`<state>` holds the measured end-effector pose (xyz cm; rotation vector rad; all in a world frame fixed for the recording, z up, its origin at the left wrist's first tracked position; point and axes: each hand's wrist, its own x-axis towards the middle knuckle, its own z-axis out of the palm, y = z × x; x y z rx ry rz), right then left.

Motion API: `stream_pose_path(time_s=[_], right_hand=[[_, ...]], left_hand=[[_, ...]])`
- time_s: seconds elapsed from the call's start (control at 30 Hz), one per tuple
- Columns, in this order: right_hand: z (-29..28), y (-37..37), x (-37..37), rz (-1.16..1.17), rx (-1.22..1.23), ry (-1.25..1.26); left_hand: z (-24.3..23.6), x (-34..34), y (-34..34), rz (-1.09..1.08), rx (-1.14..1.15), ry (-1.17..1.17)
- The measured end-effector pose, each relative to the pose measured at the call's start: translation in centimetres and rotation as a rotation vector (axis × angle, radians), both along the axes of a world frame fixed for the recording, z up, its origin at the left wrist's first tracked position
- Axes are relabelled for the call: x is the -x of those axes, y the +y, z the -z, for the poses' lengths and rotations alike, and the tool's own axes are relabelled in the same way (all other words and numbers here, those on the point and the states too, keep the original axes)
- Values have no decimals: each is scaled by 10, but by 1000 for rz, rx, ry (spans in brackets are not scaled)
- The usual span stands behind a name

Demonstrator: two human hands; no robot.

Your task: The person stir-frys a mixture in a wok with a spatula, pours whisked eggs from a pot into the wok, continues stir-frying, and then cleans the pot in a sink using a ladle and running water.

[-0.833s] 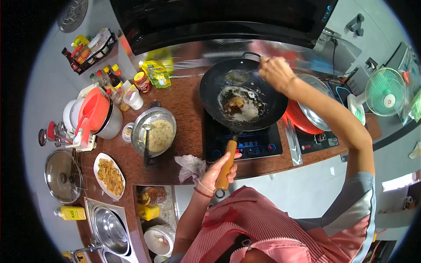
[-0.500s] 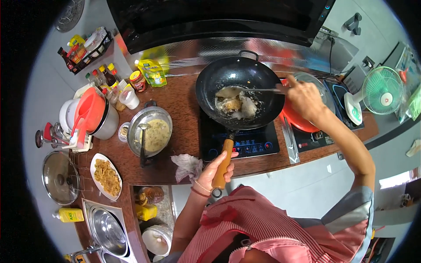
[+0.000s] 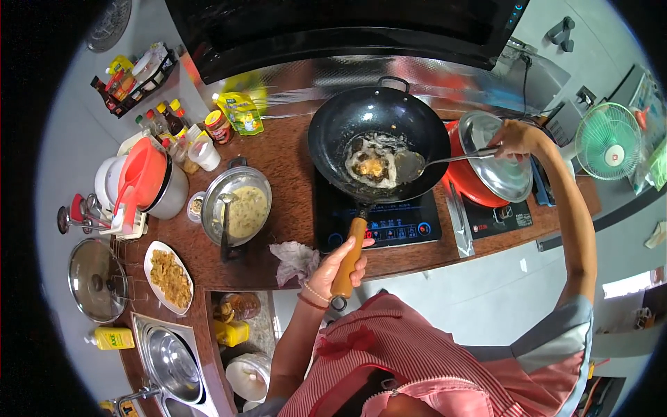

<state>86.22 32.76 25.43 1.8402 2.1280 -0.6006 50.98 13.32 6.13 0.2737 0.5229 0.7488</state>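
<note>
Clamping smooth wooden handle (image 3: 356, 233) with fingers of left hand (image 3: 329, 273); now onto round, glossy black wok (image 3: 375, 119) over cooktop (image 3: 411, 217), aimed handle-first bodyward, slightly slanted in long axis; past frothy, golden-centred food (image 3: 372, 167) within; gripping metal spatula (image 3: 451, 160) in fingers of right hand (image 3: 515, 139), head-first leftward, nearly crosswise.

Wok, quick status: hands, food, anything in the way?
Left hand around wooden handle. Right hand holds metal spatula, dipped in wok at the food. Red pot close on the right, nothing seen blocking.

The brown countertop (image 3: 292, 160) bears 1 steel pot (image 3: 234, 182), 1 white dish (image 3: 149, 270), 1 crumpled cloth (image 3: 293, 263).
</note>
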Motion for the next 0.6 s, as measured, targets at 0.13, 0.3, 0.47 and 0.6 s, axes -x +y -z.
stream_pose_path(time_s=[0.13, 0.3, 0.47, 0.6], right_hand=[[5, 3, 18, -39, -14, 60], [5, -8, 24, -128, -339, -115], [16, -18, 29, -214, -486, -97], [26, -23, 48, -177, -362, -198]], left_hand=[[-2, 0, -2, -13, 24, 6], [3, 2, -1, 7, 14, -47], [2, 0, 0, 18, -2, -37], [2, 1, 0, 23, -16, -24]])
